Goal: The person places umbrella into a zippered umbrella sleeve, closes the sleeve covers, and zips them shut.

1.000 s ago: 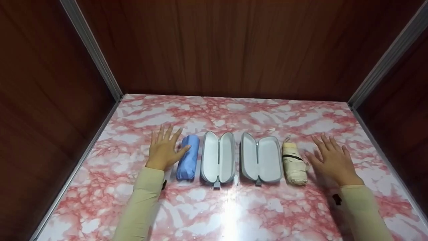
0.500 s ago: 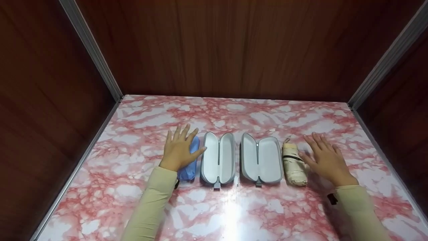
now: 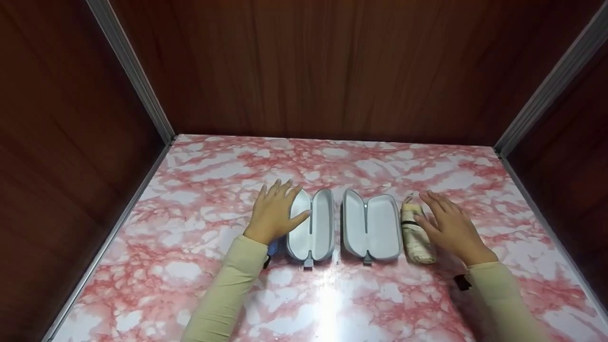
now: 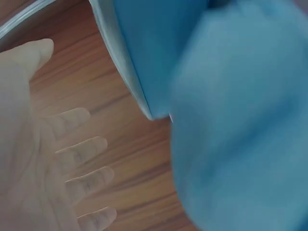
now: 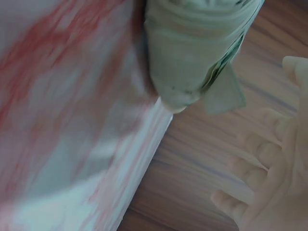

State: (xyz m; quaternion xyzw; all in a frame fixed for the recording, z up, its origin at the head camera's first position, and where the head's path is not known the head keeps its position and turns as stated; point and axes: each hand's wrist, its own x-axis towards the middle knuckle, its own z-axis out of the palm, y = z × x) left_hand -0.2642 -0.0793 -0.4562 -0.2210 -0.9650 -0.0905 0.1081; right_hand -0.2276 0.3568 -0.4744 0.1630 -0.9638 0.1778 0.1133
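My left hand (image 3: 270, 214), fingers spread, hovers over a folded blue umbrella (image 3: 272, 248) and hides most of it in the head view. Its thumb and fingertips overlap the near edge of the left glasses case (image 3: 323, 223), which lies unfolded with its pale inside up. In the left wrist view the blue umbrella (image 4: 240, 134) fills the right side, and the straight fingers (image 4: 82, 153) hold nothing. On the right, my other hand (image 3: 453, 233) reaches beside a folded cream umbrella (image 3: 418, 244) with a black band, thumb overlapping it. The right wrist view shows this umbrella (image 5: 190, 53) apart from the fingers.
A second unfolded glasses case (image 3: 384, 223) lies between the left case and the cream umbrella. All rest in a row on a red-and-white marbled table (image 3: 190, 161). Dark wood panels (image 3: 304, 66) with metal corner strips wall in the back and sides.
My left hand has moved right, from beside the blue umbrella to over it and the left case's edge. My right hand has shifted left to the cream umbrella. The umbrellas and cases stay put.
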